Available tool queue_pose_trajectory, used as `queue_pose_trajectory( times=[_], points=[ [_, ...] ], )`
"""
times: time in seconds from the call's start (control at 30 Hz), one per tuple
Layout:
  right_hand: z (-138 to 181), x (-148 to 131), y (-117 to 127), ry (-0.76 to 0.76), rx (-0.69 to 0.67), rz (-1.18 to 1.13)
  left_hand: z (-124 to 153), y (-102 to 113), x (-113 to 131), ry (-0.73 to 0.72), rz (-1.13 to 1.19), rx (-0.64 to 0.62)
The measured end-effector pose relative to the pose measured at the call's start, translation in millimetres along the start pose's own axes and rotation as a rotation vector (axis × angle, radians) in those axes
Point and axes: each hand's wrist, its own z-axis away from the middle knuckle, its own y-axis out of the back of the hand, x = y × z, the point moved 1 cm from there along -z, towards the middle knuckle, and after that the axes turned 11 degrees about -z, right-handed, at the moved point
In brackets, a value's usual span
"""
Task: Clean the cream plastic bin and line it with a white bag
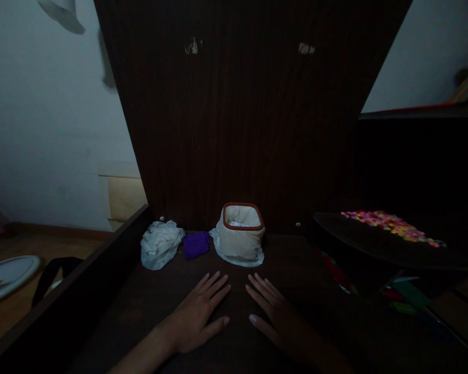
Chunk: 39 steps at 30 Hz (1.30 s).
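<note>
My left hand (197, 314) lies flat, palm down, on the dark wooden desk top (148, 311), fingers spread and holding nothing. Beside it my right hand (275, 311) rests the same way, also empty. Just beyond the fingertips stands a small beige fabric basket (239, 241) with a red-brown rim and something white inside. To its left lie a folded purple cloth (196, 244) and a crumpled white cloth (160, 244). Neither hand touches these things.
A tall dark wooden panel (237, 114) rises behind the basket. At the right a dark tray (374, 244) carries a heap of small colourful pieces (390, 224). Below it lie colourful sheets (405, 296). On the floor at the left sits a white plate (5, 275).
</note>
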Motion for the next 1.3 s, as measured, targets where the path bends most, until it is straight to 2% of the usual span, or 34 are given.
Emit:
queue_pose_trajectory(
  times=[0.13, 0.3, 0.4, 0.57, 0.67, 0.77, 1.0, 1.17, 1.3],
  points=[
    [-0.3, 3.6, 0.7, -0.003, 0.019, 0.023, -0.7, -0.8, -0.9, -0.008, 0.002, 0.018],
    [-6.2, 4.4, 15.2, 0.06, 0.155, 0.082, -1.3, -3.8, -2.6, -0.025, 0.009, 0.048],
    [-16.0, -8.9, 35.7, 0.164, 0.269, 0.121, -1.6, -3.3, -2.0, -0.025, 0.01, 0.05],
    [-35.4, -48.0, 75.6, 0.375, 0.459, 0.133, -2.1, 0.0, -0.1, -0.007, 0.002, 0.013],
    [-48.8, -63.8, 94.1, 0.423, 0.557, 0.15, -2.0, 0.3, -0.5, -0.018, 0.007, 0.024],
    [-64.9, -66.8, 104.7, 0.409, 0.604, 0.154, -1.8, 0.0, -1.2, -0.026, 0.014, 0.036],
    [-99.7, -49.8, 100.9, 0.278, 0.621, 0.106, -0.7, 1.8, 0.0, -0.011, 0.024, 0.017],
    [-109.9, -44.8, 91.1, 0.28, 0.56, 0.154, -0.5, 2.8, 0.4, -0.011, 0.013, -0.002],
    [-111.6, -44.1, 88.6, 0.275, 0.56, 0.155, -1.0, 5.2, 1.9, 0.008, -0.007, -0.034]
  ],
)
